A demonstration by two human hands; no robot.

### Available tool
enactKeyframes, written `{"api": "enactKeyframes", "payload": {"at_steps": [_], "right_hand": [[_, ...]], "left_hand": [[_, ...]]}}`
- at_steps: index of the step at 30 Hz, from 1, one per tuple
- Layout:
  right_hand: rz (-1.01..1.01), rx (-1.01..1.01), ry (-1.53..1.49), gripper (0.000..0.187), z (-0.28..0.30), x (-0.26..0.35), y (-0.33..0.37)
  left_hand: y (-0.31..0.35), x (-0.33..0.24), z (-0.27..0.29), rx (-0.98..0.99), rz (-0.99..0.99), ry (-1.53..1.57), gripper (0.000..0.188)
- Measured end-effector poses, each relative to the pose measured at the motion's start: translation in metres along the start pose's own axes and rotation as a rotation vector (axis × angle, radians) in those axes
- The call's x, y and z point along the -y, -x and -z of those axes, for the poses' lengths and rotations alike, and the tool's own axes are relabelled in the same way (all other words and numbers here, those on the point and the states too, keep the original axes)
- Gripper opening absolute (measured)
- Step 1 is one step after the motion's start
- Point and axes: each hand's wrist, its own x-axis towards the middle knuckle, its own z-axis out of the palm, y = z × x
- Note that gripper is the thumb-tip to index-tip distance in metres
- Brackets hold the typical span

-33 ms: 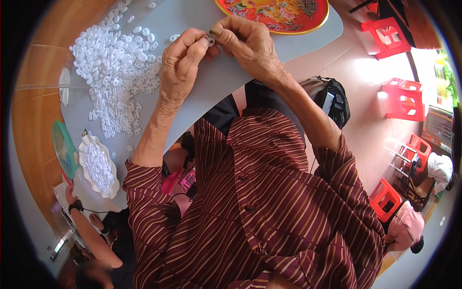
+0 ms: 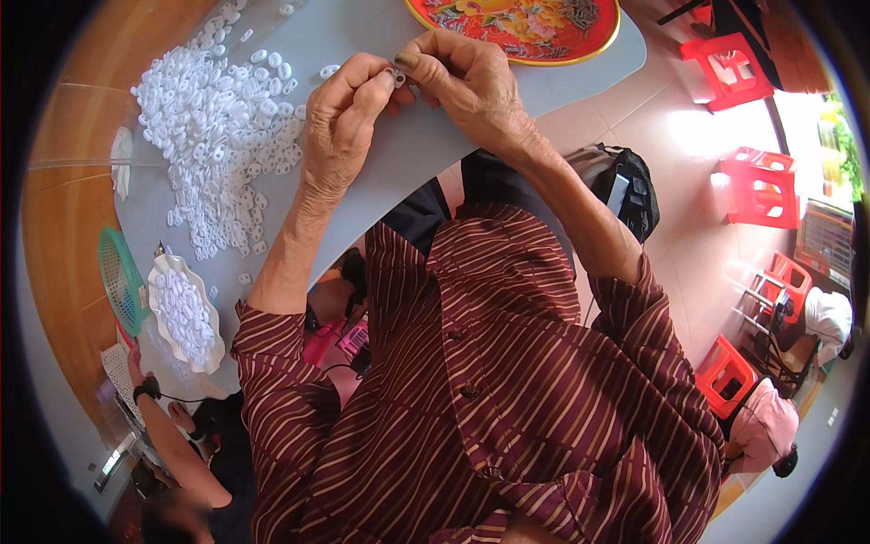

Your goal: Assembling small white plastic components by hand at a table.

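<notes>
Both my hands meet above the grey table [image 2: 381,186], near its far side. Between the thumb and fingers of my left hand [image 2: 337,118] is a small white oval plastic piece [image 2: 398,80] with dark holes. The fingers of my right hand [image 2: 473,91] are pinched against that piece from the right; whatever they hold is too small to make out. To the left of my left hand spreads a large heap of similar white plastic pieces [image 2: 213,136]. Just beyond my right hand lies a round red tray [image 2: 535,62] with a flower print and many small dark metallic bits on it.
A scalloped white dish [image 2: 215,349] of white pieces stands at the table's left, beside a green mesh basket [image 2: 118,281]. Another person's arm [image 2: 177,444] reaches in at lower left. Red stools [image 2: 759,189] and a black bag [image 2: 634,195] are on the right.
My hands and the white piece look the same in both frames. The other person's hand at the lower left has shifted slightly.
</notes>
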Motion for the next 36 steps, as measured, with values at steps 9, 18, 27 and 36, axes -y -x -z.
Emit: {"api": "enactKeyframes", "payload": {"at_steps": [9,18,27,36], "right_hand": [[0.015,-0.007,0.001,0.023,-0.0008,-0.0079,-0.0022],[0.052,-0.083,0.132,0.022,-0.003,-0.0013,-0.001],[0.052,-0.088,-0.011,0.02,-0.004,-0.0054,-0.0007],[0.007,-0.032,0.075,0.016,-0.0004,-0.0037,-0.0002]], "left_hand": [[0.0001,0.0078,-0.002,-0.037,-0.143,-0.085,0.016],[0.0009,0.0056,-0.0014,-0.039,-0.276,-0.288,0.014],[-0.0026,0.0046,0.0045,-0.019,-0.154,-0.127,0.017],[0.0038,0.009,-0.0034,-0.051,-0.194,-0.172,0.014]]}}
